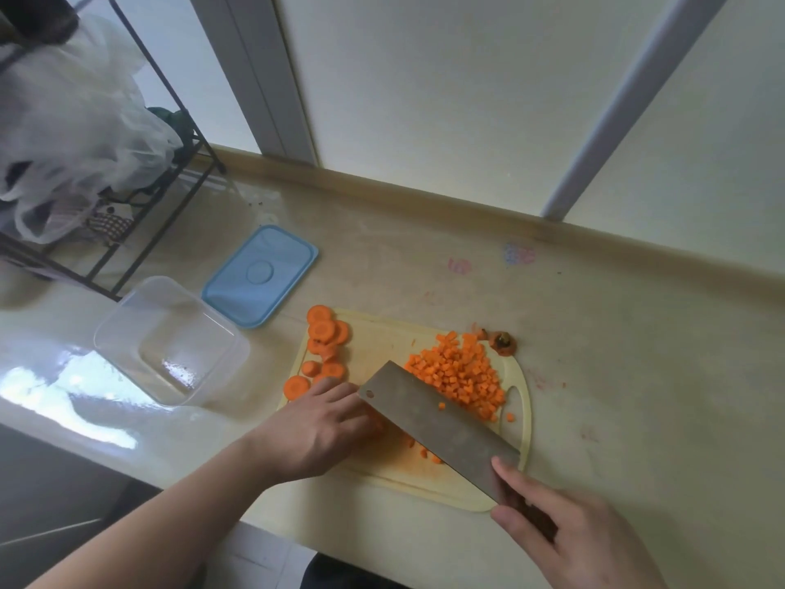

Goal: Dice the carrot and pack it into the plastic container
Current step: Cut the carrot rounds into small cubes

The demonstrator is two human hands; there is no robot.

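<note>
- Head view: a pale yellow plastic cutting board is seen lying on a beige stone countertop
- A broad rectangular steel cleaver is held by the right hand, whose fingers are wrapped round the handle with the forefinger laid along the blade's side
- The left hand is rested on the board just left of the blade, fingers bent down onto something that is hidden by the cleaver; whether a carrot piece is pinched there cannot be told
- A heap of small orange carrot cubes is piled on the board's far right part, beyond the blade
- Round orange carrot slices are gathered along the board's left edge
- A trimmed carrot top is seen at the board's far right corner
- A clear rectangular plastic container is placed left of the board, apart from it, apparently with no carrot inside
- A light blue rectangular plastic lid is laid flat just behind the container
- A black wire rack holding translucent plastic bags is stood at the far left
</note>
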